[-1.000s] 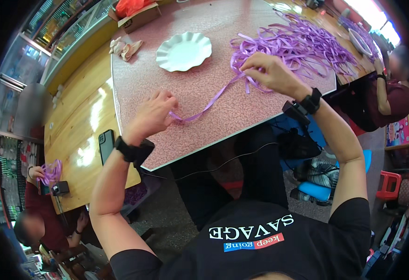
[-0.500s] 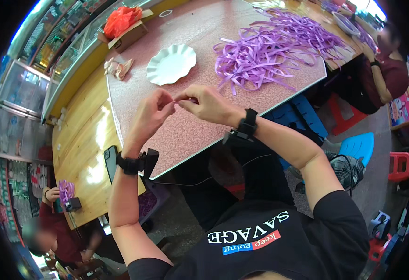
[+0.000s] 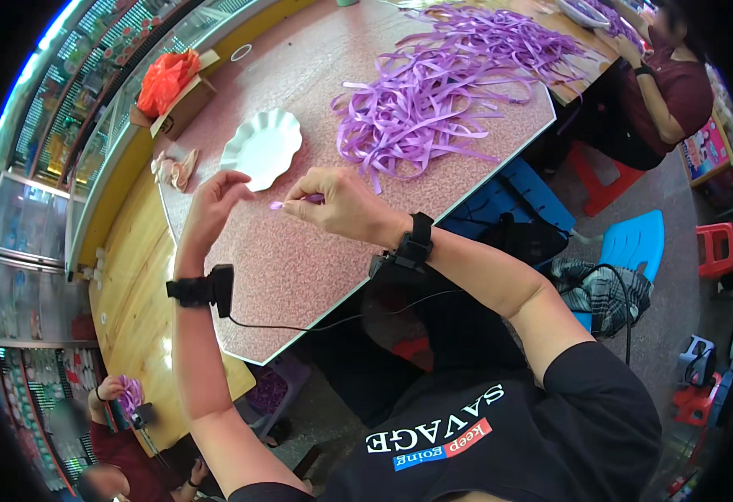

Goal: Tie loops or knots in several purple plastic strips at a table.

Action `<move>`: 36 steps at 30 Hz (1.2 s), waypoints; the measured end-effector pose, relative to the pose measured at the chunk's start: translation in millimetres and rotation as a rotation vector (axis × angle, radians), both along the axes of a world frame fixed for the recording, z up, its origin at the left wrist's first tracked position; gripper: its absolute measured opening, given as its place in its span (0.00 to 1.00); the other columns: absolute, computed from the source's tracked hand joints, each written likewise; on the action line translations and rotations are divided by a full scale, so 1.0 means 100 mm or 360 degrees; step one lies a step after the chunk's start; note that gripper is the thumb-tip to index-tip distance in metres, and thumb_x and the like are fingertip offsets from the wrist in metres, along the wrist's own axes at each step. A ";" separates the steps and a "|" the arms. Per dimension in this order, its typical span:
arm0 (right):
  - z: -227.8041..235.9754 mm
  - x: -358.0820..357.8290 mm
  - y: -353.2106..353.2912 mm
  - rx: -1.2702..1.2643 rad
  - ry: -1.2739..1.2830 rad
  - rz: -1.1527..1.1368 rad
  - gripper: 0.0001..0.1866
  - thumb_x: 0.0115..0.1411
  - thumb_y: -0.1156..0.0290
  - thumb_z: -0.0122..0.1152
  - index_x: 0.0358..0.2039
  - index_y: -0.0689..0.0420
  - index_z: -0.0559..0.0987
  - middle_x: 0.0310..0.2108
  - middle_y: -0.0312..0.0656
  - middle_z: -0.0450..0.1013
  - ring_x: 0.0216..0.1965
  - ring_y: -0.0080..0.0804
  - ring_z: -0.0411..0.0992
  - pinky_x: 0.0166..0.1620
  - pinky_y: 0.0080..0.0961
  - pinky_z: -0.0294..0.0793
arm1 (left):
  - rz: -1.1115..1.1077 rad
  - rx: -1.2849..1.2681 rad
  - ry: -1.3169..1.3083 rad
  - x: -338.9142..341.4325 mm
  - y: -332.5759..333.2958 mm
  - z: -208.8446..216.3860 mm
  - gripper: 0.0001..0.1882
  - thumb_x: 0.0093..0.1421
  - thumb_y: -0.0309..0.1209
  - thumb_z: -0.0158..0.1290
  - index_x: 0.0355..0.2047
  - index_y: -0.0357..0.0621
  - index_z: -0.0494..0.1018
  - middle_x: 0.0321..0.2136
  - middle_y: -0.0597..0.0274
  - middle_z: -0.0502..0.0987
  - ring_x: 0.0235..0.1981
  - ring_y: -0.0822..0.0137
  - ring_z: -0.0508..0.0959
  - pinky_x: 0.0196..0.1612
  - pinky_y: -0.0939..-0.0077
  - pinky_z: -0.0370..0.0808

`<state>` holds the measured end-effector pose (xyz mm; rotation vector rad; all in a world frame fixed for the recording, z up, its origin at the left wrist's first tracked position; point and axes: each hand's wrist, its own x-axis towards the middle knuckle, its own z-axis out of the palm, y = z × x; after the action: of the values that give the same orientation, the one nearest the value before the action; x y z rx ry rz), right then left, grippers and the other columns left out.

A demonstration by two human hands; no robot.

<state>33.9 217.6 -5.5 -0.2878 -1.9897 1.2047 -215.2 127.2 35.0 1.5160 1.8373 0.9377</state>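
Note:
Above the pink speckled tabletop [image 3: 249, 276], my right hand [image 3: 337, 201] is closed in a pinch on a small purple ribbon [image 3: 277, 205]. One end of it pokes out past the fingertips and a bit more shows inside the hand. My left hand [image 3: 211, 209] is held a short way to the left, its thumb and fingers apart, with nothing seen in it. Just beyond it lies a white scalloped dish [image 3: 262, 151]. A big tangled heap of purple ribbons [image 3: 416, 117] spreads over the table beyond my right hand.
A cardboard box [image 3: 184, 109] with an orange plastic bag [image 3: 168, 82] stands far left, near a crumpled beige item [image 3: 175, 170]. A co-worker [image 3: 668, 92] sits far right; another person holds purple ribbons [image 3: 131, 395] lower left. A blue stool [image 3: 634, 247] stands right.
My hands, together at their fingertips before, have come apart: the left moved left, and the right keeps its pinch with the ribbon end now showing. The whole view has shifted.

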 end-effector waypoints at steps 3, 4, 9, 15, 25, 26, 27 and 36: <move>-0.02 0.06 0.12 -0.0184 -0.0021 -0.0012 0.09 0.59 0.70 0.66 0.33 0.63 0.83 0.27 0.40 0.77 0.28 0.23 0.73 0.32 0.24 0.71 | 0.0131 0.0033 0.0879 -0.18 0.36 -0.31 0.24 0.65 0.43 0.52 0.54 0.37 0.71 0.51 0.51 0.75 0.54 0.56 0.72 0.58 0.61 0.66; -0.03 0.08 0.16 -0.0187 -0.0046 0.0001 0.09 0.59 0.70 0.66 0.33 0.63 0.83 0.27 0.40 0.77 0.28 0.23 0.73 0.32 0.24 0.71 | 0.0287 -0.0035 0.1485 -0.22 0.43 -0.37 0.28 0.65 0.48 0.52 0.56 0.40 0.71 0.59 0.49 0.70 0.63 0.51 0.66 0.63 0.52 0.61; -0.05 0.14 0.33 -0.0120 -0.0063 -0.0064 0.08 0.59 0.71 0.66 0.34 0.65 0.83 0.22 0.34 0.72 0.25 0.16 0.65 0.27 0.21 0.65 | 0.0326 -0.0411 0.1523 -0.05 0.56 -0.46 0.27 0.62 0.55 0.51 0.50 0.48 0.77 0.70 0.51 0.53 0.71 0.40 0.44 0.66 0.31 0.40; 0.03 0.18 0.45 -0.0198 -0.0198 -0.0076 0.08 0.60 0.71 0.65 0.37 0.63 0.84 0.22 0.30 0.70 0.24 0.14 0.64 0.26 0.19 0.63 | 0.0116 0.0324 0.0465 0.34 0.36 -0.13 0.29 0.67 0.55 0.45 0.38 0.39 0.80 0.39 0.50 0.81 0.44 0.56 0.78 0.51 0.69 0.71; 0.25 0.17 0.18 0.0415 0.0006 -0.0032 0.07 0.57 0.75 0.67 0.37 0.60 0.84 0.26 0.39 0.75 0.26 0.19 0.68 0.29 0.20 0.66 | 0.0157 0.0328 -0.0015 1.09 -0.07 -0.05 0.32 0.71 0.55 0.38 0.29 0.36 0.75 0.22 0.59 0.76 0.27 0.68 0.75 0.36 0.72 0.71; 0.28 0.19 0.15 0.0440 0.0044 -0.0005 0.07 0.57 0.75 0.67 0.37 0.60 0.84 0.26 0.39 0.75 0.26 0.19 0.68 0.29 0.20 0.66 | 0.0259 0.0337 0.0001 1.14 -0.11 -0.06 0.30 0.72 0.52 0.40 0.30 0.37 0.74 0.21 0.60 0.75 0.27 0.69 0.74 0.35 0.72 0.71; 0.32 0.22 0.12 0.0443 0.0009 -0.0003 0.07 0.57 0.75 0.67 0.37 0.60 0.84 0.26 0.37 0.74 0.26 0.18 0.67 0.28 0.19 0.65 | 0.0244 0.0361 -0.0002 1.18 -0.16 -0.07 0.23 0.72 0.46 0.43 0.33 0.37 0.73 0.23 0.62 0.75 0.28 0.72 0.74 0.36 0.74 0.71; 0.51 0.37 -0.10 0.0246 -0.0232 0.0179 0.07 0.57 0.73 0.67 0.36 0.59 0.84 0.25 0.37 0.73 0.26 0.20 0.68 0.30 0.20 0.67 | 0.0172 0.0709 -0.0744 1.47 -0.51 -0.23 0.19 0.72 0.43 0.44 0.35 0.37 0.71 0.31 0.63 0.75 0.34 0.73 0.74 0.42 0.77 0.71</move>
<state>70.5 207.9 45.1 -0.1923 -2.2383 1.1181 -67.9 75.9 12.3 1.2905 1.4389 1.6789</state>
